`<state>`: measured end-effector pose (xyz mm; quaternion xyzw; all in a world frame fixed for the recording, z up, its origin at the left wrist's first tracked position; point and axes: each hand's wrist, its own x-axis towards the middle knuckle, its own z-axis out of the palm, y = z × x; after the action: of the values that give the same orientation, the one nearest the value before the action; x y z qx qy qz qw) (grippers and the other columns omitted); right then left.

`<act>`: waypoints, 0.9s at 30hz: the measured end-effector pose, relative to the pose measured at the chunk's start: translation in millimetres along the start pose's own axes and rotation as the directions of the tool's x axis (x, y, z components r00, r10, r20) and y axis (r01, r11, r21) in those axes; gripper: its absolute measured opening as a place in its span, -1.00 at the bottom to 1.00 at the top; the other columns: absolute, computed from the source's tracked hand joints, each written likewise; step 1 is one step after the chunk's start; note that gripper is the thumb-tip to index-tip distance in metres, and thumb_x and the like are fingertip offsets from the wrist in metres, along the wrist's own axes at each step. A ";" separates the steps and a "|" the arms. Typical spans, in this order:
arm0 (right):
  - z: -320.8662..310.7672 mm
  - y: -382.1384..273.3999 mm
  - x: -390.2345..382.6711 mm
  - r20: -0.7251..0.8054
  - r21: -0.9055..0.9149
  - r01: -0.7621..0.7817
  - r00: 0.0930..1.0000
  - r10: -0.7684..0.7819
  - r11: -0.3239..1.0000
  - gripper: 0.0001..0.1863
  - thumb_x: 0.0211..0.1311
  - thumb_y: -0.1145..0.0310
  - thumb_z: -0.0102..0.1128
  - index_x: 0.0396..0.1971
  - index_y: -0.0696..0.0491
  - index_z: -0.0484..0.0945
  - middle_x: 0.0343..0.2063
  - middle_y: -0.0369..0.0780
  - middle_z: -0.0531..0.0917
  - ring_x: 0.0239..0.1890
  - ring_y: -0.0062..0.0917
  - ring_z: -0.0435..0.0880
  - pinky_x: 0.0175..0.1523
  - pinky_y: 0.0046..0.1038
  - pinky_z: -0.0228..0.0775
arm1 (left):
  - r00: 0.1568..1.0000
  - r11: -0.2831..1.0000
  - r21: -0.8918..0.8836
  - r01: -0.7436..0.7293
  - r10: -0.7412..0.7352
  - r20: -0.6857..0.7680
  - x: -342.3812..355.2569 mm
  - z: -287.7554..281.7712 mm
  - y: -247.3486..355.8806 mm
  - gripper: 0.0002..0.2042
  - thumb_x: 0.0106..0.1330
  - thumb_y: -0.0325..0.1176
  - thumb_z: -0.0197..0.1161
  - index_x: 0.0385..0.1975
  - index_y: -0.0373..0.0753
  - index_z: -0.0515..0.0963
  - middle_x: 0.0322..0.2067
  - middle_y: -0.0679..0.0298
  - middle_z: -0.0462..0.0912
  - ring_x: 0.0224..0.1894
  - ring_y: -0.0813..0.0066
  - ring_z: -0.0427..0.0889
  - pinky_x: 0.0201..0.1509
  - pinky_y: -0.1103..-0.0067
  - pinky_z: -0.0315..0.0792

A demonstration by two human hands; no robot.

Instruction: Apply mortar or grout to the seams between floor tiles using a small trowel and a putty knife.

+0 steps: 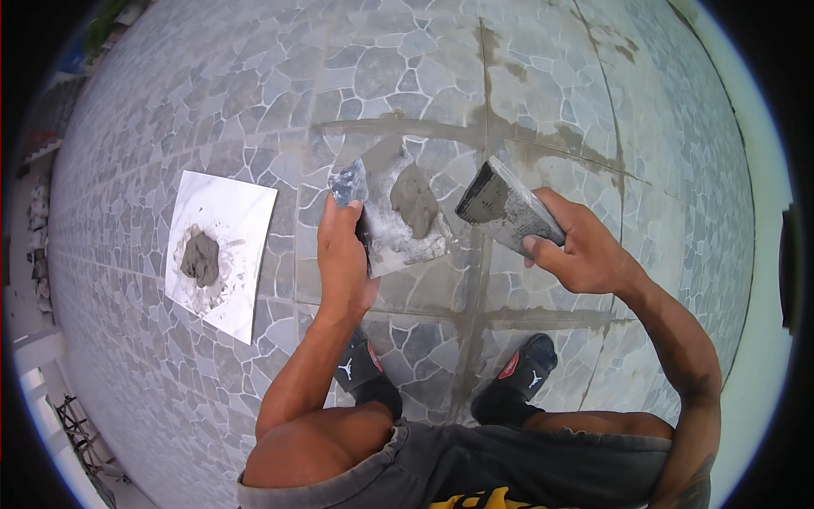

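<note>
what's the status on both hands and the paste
Left hand holding smeared board, grey paste on it. Right hand holding smeared spreader. White panel with second paste lump on floor, left of both hands.

"What sort of place?"
"A paved yard or patio, I'd say: my feed shows stone-patterned tiles (386,72) underfoot, a pale wall (748,110) at three o'clock, greenery (103,30) at ten and smeared grey joints (487,119) at one."

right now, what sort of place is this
Probably an outdoor patio or yard: stone-patterned tiles cover the ground, a pale wall runs along the right, and a white board bearing grey paste lies on the tiles.
</note>
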<state>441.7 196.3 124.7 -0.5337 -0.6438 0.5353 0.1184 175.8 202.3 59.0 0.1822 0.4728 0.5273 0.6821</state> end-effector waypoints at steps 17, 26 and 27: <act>71.5 12.7 0.7 -0.074 -0.629 0.382 0.838 -0.541 0.678 -0.26 0.01 0.53 0.23 0.21 0.38 0.13 0.09 0.14 0.33 0.12 -0.03 0.43 0.09 -0.30 0.46 | 0.999 1.000 -0.015 -0.023 0.023 -0.022 -6.0 -3.6 -9.3 -0.64 0.39 -0.38 -0.10 0.16 -0.20 0.35 -0.06 0.30 0.49 -0.02 0.46 0.50 0.07 0.47 0.45; 33.1 62.1 9.2 0.015 -0.492 0.035 0.999 -0.031 0.870 -0.47 0.09 0.45 0.07 0.12 0.23 0.31 -0.08 0.10 0.48 -0.14 -0.15 0.57 -0.09 -0.28 0.45 | 0.996 0.990 0.121 -0.078 0.082 -0.033 -0.6 -6.3 -4.7 -0.57 0.38 -0.35 -0.08 0.23 -0.28 0.29 -0.05 0.23 0.46 -0.02 0.43 0.49 0.04 0.46 0.48; 16.5 61.2 6.7 -0.005 -0.412 -0.025 1.000 0.026 0.911 -0.50 0.10 0.42 0.03 0.10 0.21 0.35 -0.20 0.06 0.53 -0.26 -0.22 0.58 -0.16 -0.31 0.44 | 0.997 0.983 0.169 -0.072 0.073 0.000 0.1 -8.3 -2.4 -0.56 0.38 -0.34 -0.07 0.25 -0.30 0.27 -0.03 0.22 0.45 0.00 0.42 0.49 0.06 0.44 0.47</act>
<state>461.4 183.7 65.4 -0.5548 -0.7353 0.3892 -0.0039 170.2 199.4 53.1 0.2549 0.5112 0.5101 0.6431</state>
